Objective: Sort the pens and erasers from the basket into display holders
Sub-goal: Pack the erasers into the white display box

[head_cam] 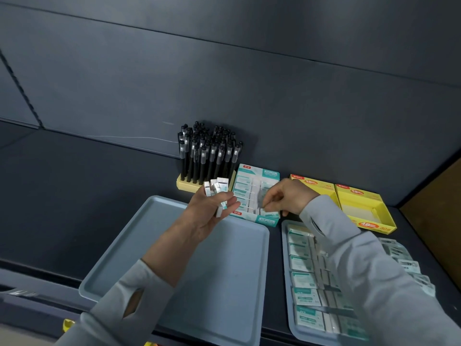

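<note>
My left hand (212, 211) holds a bunch of small white-and-teal erasers (216, 188) above the far edge of a grey tray (139, 245). My right hand (287, 196) reaches into the teal eraser display box (257, 176), its fingertips pinching an eraser (267, 209) at the box's near right corner. Rows of erasers fill the box. Behind it, many black pens (207, 151) stand upright in a pale yellow holder (185, 184).
A second grey tray (289, 283) at the right carries rows of wrapped erasers (304, 265), partly hidden by my right sleeve. Two open yellow display boxes (361, 206) sit at the back right. A dark wall rises behind the shelf.
</note>
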